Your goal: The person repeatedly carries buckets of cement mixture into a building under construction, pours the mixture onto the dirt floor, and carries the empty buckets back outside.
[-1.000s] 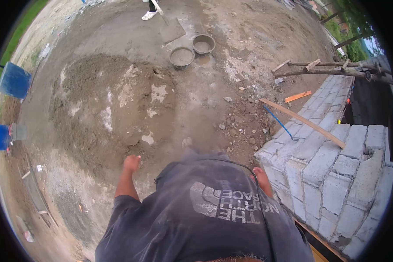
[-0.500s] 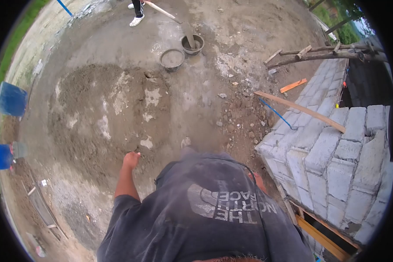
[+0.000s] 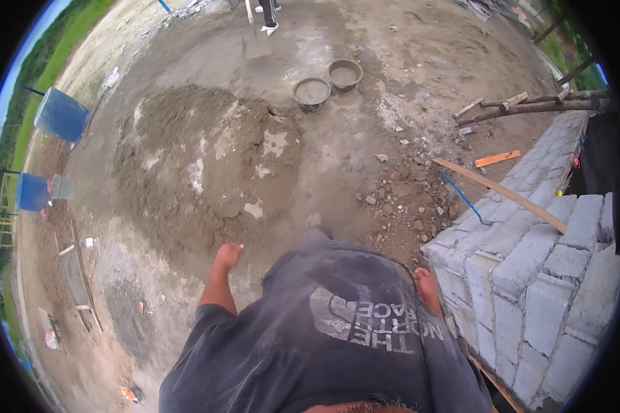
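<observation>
My left hand (image 3: pixel 229 257) hangs out in front of my body, loosely curled, with nothing visible in it. Below it on the ground spreads a wide heap of wet grey mortar mix (image 3: pixel 206 148). On the other side of my dark T-shirt (image 3: pixel 323 310), my right hand (image 3: pixel 426 282) shows near the corner of a concrete block wall (image 3: pixel 509 282). Its fingers look curled in, and I see no object in them. Ahead stand two round black basins, the nearer one (image 3: pixel 312 92) filled with grey mix and the farther one (image 3: pixel 345 73) also holding some.
Another person's legs (image 3: pixel 268 14) stand at the top beside a shovel (image 3: pixel 256 47). A wooden plank (image 3: pixel 502 189) and a blue bar (image 3: pixel 463 196) lean on the wall by rubble (image 3: pixel 406 199). Blue drums (image 3: pixel 62 115) stand at left; a log rail (image 3: pixel 530 103) crosses at right.
My view has swung left, so the scene sits farther right. More of my right hand shows. The other person's shovel has moved from over the far basin to the ground left of the basins.
</observation>
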Action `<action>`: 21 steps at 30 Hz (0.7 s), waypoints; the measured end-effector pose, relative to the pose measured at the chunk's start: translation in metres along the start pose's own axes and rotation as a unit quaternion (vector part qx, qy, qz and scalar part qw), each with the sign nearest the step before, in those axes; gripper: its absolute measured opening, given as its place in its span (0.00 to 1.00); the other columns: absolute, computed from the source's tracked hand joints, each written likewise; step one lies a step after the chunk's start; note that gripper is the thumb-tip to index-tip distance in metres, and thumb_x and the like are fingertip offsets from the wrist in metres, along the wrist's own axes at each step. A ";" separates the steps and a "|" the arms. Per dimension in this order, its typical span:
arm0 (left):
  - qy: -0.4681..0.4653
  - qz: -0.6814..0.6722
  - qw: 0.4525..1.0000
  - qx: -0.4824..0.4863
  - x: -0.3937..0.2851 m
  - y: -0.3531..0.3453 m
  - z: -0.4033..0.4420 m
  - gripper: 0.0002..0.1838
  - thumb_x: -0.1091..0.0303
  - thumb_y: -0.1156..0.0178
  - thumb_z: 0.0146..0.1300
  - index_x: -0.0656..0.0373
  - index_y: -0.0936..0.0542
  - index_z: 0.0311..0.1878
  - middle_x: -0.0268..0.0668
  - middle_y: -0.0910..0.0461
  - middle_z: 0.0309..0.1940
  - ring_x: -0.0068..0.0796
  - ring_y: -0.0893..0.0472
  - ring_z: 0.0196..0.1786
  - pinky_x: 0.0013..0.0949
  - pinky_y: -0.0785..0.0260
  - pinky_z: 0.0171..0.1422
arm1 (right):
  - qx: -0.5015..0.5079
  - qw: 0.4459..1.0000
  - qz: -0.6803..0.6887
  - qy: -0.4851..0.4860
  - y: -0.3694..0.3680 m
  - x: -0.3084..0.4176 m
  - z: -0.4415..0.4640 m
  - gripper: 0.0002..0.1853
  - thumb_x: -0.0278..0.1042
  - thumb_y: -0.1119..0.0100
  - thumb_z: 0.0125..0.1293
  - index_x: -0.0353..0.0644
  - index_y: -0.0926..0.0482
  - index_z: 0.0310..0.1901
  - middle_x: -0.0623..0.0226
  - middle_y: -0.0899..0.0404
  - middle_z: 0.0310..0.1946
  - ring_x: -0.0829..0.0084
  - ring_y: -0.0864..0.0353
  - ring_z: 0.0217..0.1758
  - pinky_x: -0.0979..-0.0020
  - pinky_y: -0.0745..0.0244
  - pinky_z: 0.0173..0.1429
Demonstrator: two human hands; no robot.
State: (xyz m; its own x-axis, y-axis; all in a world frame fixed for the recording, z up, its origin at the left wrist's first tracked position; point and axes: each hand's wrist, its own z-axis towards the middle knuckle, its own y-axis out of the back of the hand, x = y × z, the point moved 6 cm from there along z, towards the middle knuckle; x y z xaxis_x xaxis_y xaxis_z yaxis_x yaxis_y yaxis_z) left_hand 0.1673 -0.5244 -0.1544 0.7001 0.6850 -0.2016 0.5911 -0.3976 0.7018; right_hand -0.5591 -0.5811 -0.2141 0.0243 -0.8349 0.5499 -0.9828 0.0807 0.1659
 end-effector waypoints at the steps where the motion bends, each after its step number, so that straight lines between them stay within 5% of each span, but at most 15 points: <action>1: 0.007 0.002 1.000 -0.005 0.001 -0.002 -0.013 0.25 0.48 0.47 0.64 0.64 0.19 0.43 0.54 0.20 0.45 0.54 0.23 0.53 0.48 0.32 0.58 | 0.012 1.000 -0.005 0.001 0.008 -0.015 0.007 0.17 0.33 0.43 0.65 0.41 0.28 0.55 0.73 0.24 0.28 0.79 0.26 0.23 0.74 0.36 0.21; 3: 0.018 0.008 1.000 -0.012 0.002 -0.006 -0.037 0.24 0.49 0.46 0.64 0.64 0.19 0.43 0.54 0.20 0.44 0.55 0.23 0.52 0.47 0.32 0.58 | 0.034 0.999 -0.011 0.000 0.025 -0.045 0.015 0.16 0.34 0.43 0.65 0.42 0.27 0.53 0.74 0.25 0.27 0.78 0.26 0.22 0.74 0.35 0.21; 6: -0.004 -0.010 1.000 -0.019 0.017 -0.017 -0.061 0.23 0.48 0.45 0.64 0.63 0.19 0.31 0.48 0.18 0.29 0.47 0.18 0.38 0.43 0.29 0.48 | 0.060 0.998 0.003 -0.026 0.038 -0.073 0.016 0.12 0.35 0.44 0.65 0.43 0.25 0.49 0.73 0.24 0.27 0.77 0.26 0.21 0.73 0.35 0.21; 9: 0.085 -0.025 0.996 -0.007 0.032 -0.025 -0.089 0.24 0.48 0.46 0.64 0.64 0.19 0.42 0.55 0.19 0.42 0.56 0.22 0.50 0.47 0.31 0.56 | 0.053 0.996 -0.037 -0.061 0.048 -0.081 0.006 0.10 0.35 0.44 0.65 0.44 0.25 0.46 0.73 0.24 0.27 0.76 0.26 0.21 0.72 0.34 0.21; 21: 0.031 -0.016 0.999 -0.016 -0.006 -0.034 -0.103 0.24 0.47 0.47 0.64 0.63 0.19 0.38 0.55 0.19 0.40 0.56 0.22 0.49 0.49 0.31 0.54 | -0.004 1.000 0.005 -0.030 0.063 -0.031 -0.003 0.12 0.35 0.43 0.65 0.43 0.26 0.47 0.73 0.25 0.27 0.78 0.28 0.21 0.74 0.36 0.21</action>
State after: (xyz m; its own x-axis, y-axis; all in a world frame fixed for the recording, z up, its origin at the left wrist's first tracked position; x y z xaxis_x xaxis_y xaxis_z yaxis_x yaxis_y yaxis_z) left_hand 0.1015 -0.4518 -0.1069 0.6546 0.7337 -0.1822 0.5986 -0.3557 0.7178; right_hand -0.6213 -0.5487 -0.2186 0.0041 -0.8649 0.5019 -0.9816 0.0925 0.1673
